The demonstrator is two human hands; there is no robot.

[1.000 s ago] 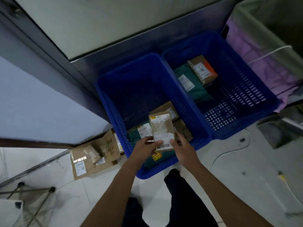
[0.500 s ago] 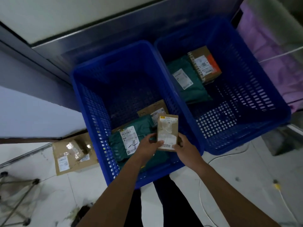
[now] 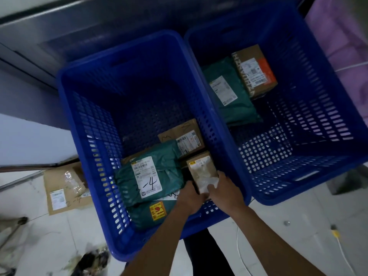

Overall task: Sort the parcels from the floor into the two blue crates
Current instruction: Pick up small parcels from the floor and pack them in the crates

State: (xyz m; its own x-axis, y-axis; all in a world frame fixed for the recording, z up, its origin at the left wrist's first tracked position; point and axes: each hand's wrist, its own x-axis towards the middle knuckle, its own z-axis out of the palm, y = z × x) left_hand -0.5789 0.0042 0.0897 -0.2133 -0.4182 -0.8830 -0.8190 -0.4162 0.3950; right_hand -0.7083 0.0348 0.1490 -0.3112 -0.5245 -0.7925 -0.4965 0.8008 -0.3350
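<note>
On the floor (image 3: 308, 226) nearest, off to the right: a yellow plug (image 3: 335, 233) on a white cord. Farther in, low in the near right corner of the left crate (image 3: 93, 148): the small box (image 3: 201, 168), brown, label up, gripped at its near end from both sides. On its near left edge the left hand (image 3: 189, 197), fingers curled round that edge and mostly hidden behind the back of the hand. On its near right corner the right hand (image 3: 224, 193), thumb pressed onto the white label, fingers curled round the right edge. Cannot tell whether the box rests on the crate bottom. Just left of it, touching the left hand: the marked bag (image 3: 151, 176), green, "-4" handwritten on its label. Nearer, partly under that: the sticker bag (image 3: 145, 216), green with a yellow and red sticker. Just beyond the small box: a brown box (image 3: 179, 134) with a barcode label. Left of this crate, flat on the floor: a carton (image 3: 63, 188). Close alongside on the right: the right crate (image 3: 298, 194), with a far bag (image 3: 239, 112), green, and just right of it an orange box (image 3: 256, 70), both at its far end
</note>
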